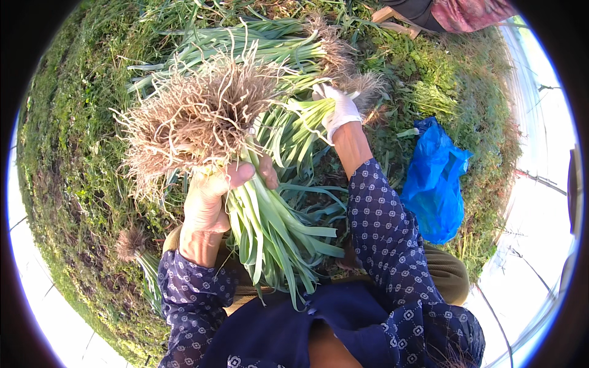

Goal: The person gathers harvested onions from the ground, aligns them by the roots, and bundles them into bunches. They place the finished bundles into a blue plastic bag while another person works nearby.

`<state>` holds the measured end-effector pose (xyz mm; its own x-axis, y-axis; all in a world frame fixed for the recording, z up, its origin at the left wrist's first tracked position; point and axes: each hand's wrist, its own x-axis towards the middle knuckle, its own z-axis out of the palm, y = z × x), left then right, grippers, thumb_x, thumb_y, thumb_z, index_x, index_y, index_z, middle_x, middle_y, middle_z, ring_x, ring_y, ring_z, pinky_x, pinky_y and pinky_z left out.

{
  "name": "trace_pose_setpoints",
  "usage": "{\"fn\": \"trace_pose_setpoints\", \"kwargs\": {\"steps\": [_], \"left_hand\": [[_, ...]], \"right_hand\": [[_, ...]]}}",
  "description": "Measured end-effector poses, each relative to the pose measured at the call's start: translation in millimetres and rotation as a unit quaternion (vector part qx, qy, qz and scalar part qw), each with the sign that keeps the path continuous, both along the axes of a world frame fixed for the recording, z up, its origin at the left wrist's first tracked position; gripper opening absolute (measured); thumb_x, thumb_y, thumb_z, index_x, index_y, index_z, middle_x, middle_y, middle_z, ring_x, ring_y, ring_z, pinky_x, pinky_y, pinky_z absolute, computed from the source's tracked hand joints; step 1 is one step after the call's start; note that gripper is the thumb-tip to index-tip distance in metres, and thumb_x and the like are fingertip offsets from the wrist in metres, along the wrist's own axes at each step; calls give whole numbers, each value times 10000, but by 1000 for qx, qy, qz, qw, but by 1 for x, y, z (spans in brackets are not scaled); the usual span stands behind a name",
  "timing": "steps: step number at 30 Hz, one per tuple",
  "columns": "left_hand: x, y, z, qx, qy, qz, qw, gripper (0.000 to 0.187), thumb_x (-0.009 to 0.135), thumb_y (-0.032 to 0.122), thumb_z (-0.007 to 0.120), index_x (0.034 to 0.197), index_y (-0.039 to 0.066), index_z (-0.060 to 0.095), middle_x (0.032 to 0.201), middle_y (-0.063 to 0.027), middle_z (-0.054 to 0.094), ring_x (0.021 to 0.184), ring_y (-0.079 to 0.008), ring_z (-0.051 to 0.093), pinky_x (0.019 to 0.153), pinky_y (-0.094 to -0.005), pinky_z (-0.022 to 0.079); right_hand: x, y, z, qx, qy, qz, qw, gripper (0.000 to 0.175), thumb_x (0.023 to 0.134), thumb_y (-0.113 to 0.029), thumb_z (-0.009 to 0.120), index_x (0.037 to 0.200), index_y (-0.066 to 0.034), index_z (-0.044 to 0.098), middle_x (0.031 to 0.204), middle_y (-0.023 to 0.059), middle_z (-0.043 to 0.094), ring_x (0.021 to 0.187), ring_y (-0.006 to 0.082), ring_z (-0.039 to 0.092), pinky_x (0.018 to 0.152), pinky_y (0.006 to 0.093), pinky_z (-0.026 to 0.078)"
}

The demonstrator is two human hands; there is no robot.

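My bare left hand [211,198] is closed around a thick bunch of long-leaved green plants [264,221], like leeks or green onions, with a mass of pale brown roots upward and the leaves hanging toward my lap. To its right, my right hand [340,110] wears a white glove and grips a smaller bunch of the same plants [313,115], whose leaves hang down behind the large bunch. Beyond both hands, a pile of these plants [276,48] lies on the ground, roots to the right. The large root mass hides part of that pile.
A crumpled blue plastic bag [435,184] lies on the grass to the right. A small rooted bunch [147,267] rests at the lower left. Another person's clothed body [460,14] and a piece of wood [395,20] are at the top right. Green weeds [92,124] cover the ground.
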<state>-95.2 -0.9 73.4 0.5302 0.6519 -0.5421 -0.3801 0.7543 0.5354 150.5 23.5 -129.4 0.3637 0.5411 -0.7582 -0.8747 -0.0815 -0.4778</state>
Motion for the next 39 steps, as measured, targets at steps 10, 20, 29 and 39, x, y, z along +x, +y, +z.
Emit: {"fn": "trace_pose_setpoints", "kwargs": {"steps": [10, 20, 29, 39], "left_hand": [[-1, 0, -4, 33, -56, -5, 998, 435, 745, 202, 743, 1089, 8, 560, 834, -116, 608, 743, -246, 627, 650, -357, 536], [-1, 4, -6, 37, -29, -15, 999, 411, 743, 193, 756, 1059, -1, 576, 843, -120, 618, 766, -247, 633, 684, -365, 545], [2, 2, -4, 89, -52, -43, 994, 473, 745, 211, 733, 1128, 7, 543, 901, -153, 643, 786, -257, 642, 668, -378, 554], [10, 7, 44, 196, -131, -37, 971, 531, 763, 202, 710, 1207, -29, 531, 1101, -203, 627, 850, -247, 645, 765, -356, 545]], "right_hand": [[-19, 58, -2, -232, -31, 113, 966, 838, 732, -463, 787, 1376, -49, 447, 1435, 173, 451, 1253, 288, 461, 1019, 485, 345], [-31, -14, 36, 190, 107, -70, 973, 192, 910, -196, 610, 1074, -96, 628, 1104, 68, 627, 1070, 270, 581, 975, 505, 455], [74, -89, 235, 236, -278, -2, 931, 407, 961, -294, 568, 1303, -95, 473, 1257, 101, 580, 1081, 318, 600, 887, 462, 516], [63, -93, 257, 153, -286, 597, 734, 311, 849, -69, 681, 1135, 12, 592, 938, 83, 669, 841, 176, 654, 780, 299, 539]]}}
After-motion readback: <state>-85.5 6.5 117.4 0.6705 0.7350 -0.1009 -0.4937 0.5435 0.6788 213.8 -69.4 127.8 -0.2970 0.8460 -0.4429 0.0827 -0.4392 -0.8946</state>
